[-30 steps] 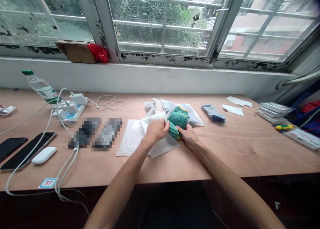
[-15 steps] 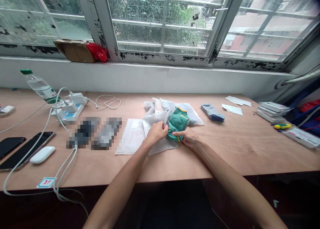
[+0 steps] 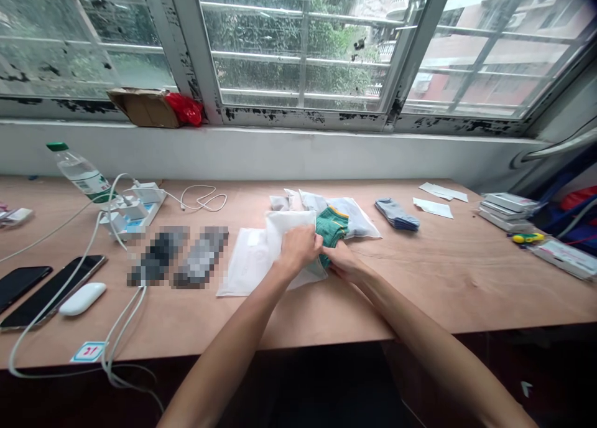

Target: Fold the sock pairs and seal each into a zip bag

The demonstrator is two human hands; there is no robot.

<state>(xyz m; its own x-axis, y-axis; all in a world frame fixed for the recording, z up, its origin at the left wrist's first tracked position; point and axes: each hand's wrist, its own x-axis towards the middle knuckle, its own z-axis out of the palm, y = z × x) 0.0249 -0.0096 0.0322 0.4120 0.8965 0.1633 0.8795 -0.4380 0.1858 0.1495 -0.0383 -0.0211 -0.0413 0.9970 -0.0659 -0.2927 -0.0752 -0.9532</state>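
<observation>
My left hand (image 3: 298, 247) is closed on a frosted plastic bag (image 3: 285, 223), gripping it by its right edge. A pair of green socks (image 3: 332, 224) with yellow-orange trim is held in my right hand (image 3: 344, 260), its fingers closed on the near end. The socks lie against the bag's right edge and partly hidden by both hands; I cannot tell how far they are inside. Another frosted bag (image 3: 245, 263) lies flat to the left. Behind are several bags, one plump with pale contents (image 3: 358, 216). Folded grey-blue socks (image 3: 396, 215) lie to the right.
Paper slips (image 3: 433, 208) and stacked flat boxes (image 3: 508, 209) lie at the right. Leftward are two blurred-out items (image 3: 200, 257), a power strip (image 3: 149, 213) with cables, a water bottle (image 3: 84, 176), phones (image 3: 51, 291) and a white case (image 3: 83, 299). The table's front edge is near.
My left hand has moved to the right along the bag, up against the right hand. The green socks have shifted toward the bag and less of them shows. The view has tilted up slightly.
</observation>
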